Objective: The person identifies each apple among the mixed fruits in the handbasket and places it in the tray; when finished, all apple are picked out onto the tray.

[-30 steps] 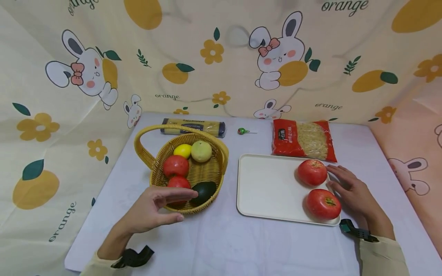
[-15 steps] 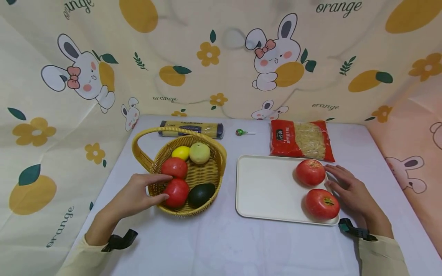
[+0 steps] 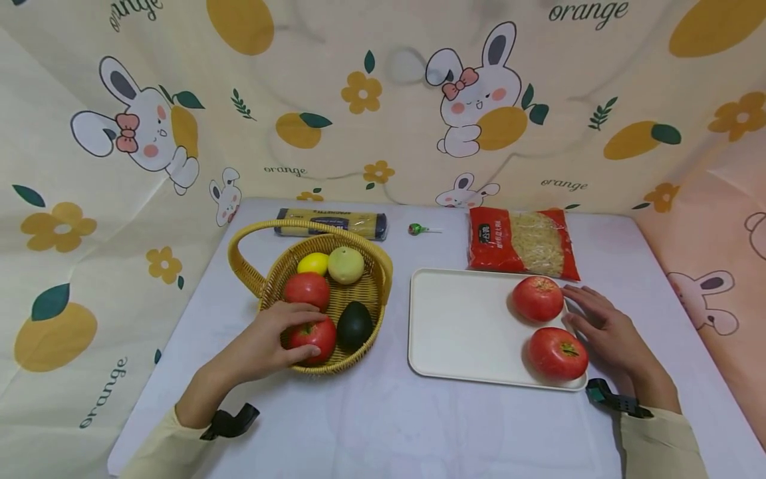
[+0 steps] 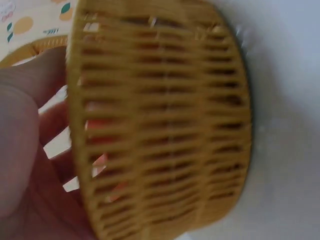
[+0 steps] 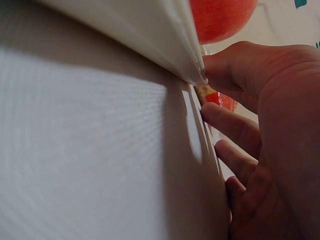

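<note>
I've got the left hand (image 3: 263, 339) over the basket's left rim, thumb and fingers clamped on the near red fruit (image 3: 317, 336). Fruit's in the near part of the basket (image 3: 366, 293), stem end up; roundish, can't call a long axis. Right hand (image 3: 606, 332) well apart from it, fingers relaxed, thumb at the right rim of the tray (image 3: 461, 326), whose long axis runs left-right. Also in basket: far red fruit (image 3: 308, 291), lemon (image 3: 313, 265), pale fruit (image 3: 346, 265), avocado (image 3: 354, 326) lying roughly near-far. Tray: two red fruits (image 3: 558, 354) at right end, white surface left of them. White tabletop (image 3: 419, 426) between basket and tray, and nearside. Far edge: spaghetti pack (image 3: 359, 225), lollipop (image 3: 415, 229), red bag (image 3: 520, 243).
</note>
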The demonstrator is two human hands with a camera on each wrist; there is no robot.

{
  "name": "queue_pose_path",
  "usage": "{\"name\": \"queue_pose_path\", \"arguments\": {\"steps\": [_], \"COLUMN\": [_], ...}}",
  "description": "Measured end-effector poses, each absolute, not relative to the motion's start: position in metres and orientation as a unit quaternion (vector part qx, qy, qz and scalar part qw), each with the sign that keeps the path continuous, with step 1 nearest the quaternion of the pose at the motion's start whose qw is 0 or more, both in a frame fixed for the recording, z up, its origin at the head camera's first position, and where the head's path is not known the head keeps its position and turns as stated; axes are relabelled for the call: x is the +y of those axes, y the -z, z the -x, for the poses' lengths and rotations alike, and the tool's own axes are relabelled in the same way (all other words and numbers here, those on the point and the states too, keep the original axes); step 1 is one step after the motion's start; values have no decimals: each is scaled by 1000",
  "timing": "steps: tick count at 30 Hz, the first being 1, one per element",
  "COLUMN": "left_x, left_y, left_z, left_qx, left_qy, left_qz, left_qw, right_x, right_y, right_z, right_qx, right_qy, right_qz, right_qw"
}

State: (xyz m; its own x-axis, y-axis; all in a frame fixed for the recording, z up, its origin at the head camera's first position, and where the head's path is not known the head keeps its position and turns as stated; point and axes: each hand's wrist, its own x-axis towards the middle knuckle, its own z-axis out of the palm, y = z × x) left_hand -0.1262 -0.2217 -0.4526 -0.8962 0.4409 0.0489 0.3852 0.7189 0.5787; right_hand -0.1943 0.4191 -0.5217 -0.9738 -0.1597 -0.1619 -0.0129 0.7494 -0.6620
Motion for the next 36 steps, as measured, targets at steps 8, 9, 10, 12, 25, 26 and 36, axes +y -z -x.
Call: {"name": "queue_pose_path", "arguments": {"steps": [8,9,10,12,25,26,36], "left_x": [-209,-209,-210,-211,-212,-212,-211], "left_y": [450,448,446,443,441,441,436], "left_z": [118,118,117,119,141,141,130], "left_qx": [961,964,965,963,937,936,931], "left_qy": [-209,-203,-200,-204,-240,-242,-295], "left_qz": [-179,-171,-167,-166,-222,-221,-199], "left_qw": [24,30,37,54,125,126,86], "right_x": [418,418,418,418,419,419,417], "right_y": [522,522,522,522,523,523,520], "right_z": [194,194,194,194,194,194,194], "right_qx": [928,928,928,928,930,930,932], "right_qy": [356,356,356,354,352,351,347], "right_qz": [51,51,52,52,53,52,54], "right_qw": [100,100,101,102,96,98,94]}}
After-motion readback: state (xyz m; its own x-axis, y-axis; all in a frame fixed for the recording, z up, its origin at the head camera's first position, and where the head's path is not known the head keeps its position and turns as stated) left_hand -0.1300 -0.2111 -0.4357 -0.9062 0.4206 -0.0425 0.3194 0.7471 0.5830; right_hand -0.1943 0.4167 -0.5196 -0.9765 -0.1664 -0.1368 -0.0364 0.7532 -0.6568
